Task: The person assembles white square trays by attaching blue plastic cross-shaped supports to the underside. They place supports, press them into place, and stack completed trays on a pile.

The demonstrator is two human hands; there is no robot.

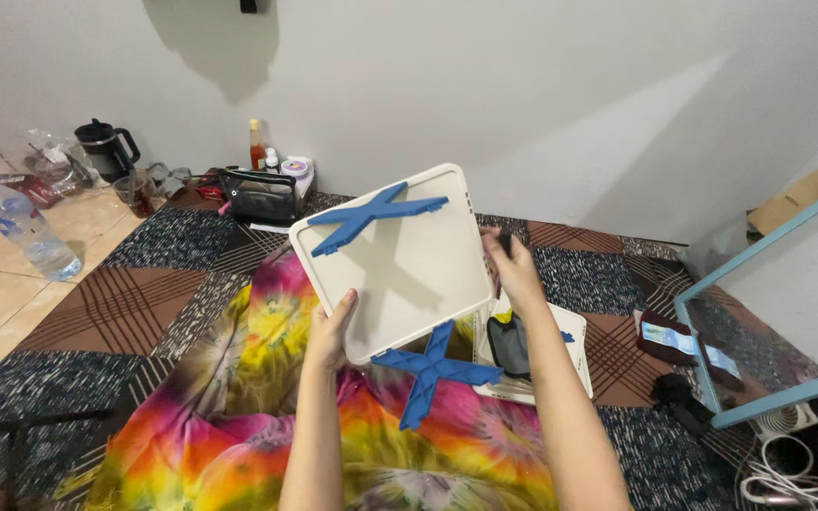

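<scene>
I hold a white square plastic panel (400,270) tilted up in front of me. My left hand (331,331) grips its lower left edge. My right hand (513,270) grips its right edge and also pinches a small dark object (505,243). A blue X-shaped plastic piece (376,214) lies on the panel's upper part. A second blue X-shaped piece (433,371) sticks out below the panel's lower corner. Beneath the panel lies another white panel (570,360) with a dark pouch (508,345) on it.
A tie-dye cloth (239,416) covers my lap over a patterned carpet (144,284). A water bottle (21,227), black jug (101,147), black bag (257,194) and bottles stand along the wall. A blue-framed mirror (769,312) leans at right, with cables (778,468) near it.
</scene>
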